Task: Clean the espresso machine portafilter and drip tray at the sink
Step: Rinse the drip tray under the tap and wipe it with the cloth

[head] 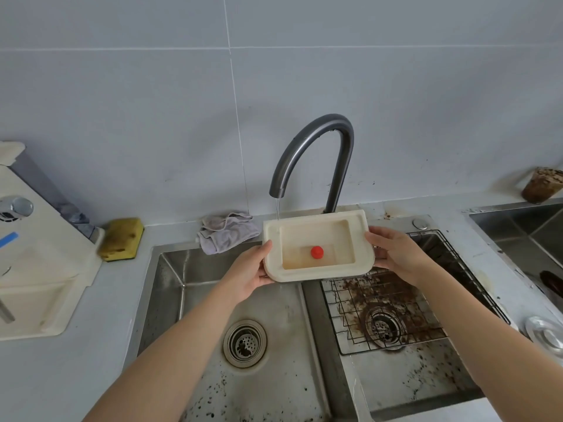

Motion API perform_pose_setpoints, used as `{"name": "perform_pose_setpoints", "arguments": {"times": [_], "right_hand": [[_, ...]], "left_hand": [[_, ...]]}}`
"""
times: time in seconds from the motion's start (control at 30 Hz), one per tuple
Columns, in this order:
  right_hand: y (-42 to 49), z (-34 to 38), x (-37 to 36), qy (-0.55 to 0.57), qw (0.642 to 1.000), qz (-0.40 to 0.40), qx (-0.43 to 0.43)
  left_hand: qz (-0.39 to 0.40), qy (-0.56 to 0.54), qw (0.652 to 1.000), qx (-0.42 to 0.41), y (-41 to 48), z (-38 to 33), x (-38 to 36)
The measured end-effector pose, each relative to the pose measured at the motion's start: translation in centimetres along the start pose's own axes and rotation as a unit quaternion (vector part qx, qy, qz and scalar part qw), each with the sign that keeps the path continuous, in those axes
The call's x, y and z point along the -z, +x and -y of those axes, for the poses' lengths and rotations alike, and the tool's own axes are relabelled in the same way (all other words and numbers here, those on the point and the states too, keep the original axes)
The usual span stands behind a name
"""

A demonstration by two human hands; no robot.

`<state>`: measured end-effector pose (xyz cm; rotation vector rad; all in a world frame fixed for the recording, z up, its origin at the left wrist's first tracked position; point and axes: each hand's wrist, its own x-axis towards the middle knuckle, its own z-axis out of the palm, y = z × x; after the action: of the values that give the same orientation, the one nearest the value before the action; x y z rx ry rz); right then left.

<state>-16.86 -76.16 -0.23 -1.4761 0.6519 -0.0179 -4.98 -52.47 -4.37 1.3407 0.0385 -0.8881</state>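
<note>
Open room is found in the lower-centre basin (274, 312). The lower-right basin (405, 379) is barred by a wire rack (350, 303).

Under the drip tray (316, 277) the fingers of the left hand (248, 275) and the right hand (399, 254) are mostly out of sight, and the tray also covers the foot of the faucet (316, 141). The espresso machine (39, 254) is cut off by the left edge. The second sink (518, 220), a dark thing (553, 281) lying in it, a stained cup (542, 185) and a metal disc (545, 332) on the worktop (100, 300) are cut off by the right edge
</note>
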Motion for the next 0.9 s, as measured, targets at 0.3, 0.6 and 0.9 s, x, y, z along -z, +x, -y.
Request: {"name": "perform_pose_setpoints", "arguments": {"times": [0.3,0.6,0.9], "right_hand": [[0.4,0.9,0.0,0.013,0.999,-0.003,0.036],[0.8,1.3,-0.7,0.023,0.997,-0.001,0.067],[0.9,0.4,-1.6,0.026,0.998,0.005,0.050]], "left_hand": [[0.006,0.028,0.999,-0.037,0.8,-1.7,-0.2],[0.003,0.036,0.998,-0.057,0.8,-2.6,0.0],[0.000,0.044,0.998,-0.051,0.0,-1.9,1.2]]}}
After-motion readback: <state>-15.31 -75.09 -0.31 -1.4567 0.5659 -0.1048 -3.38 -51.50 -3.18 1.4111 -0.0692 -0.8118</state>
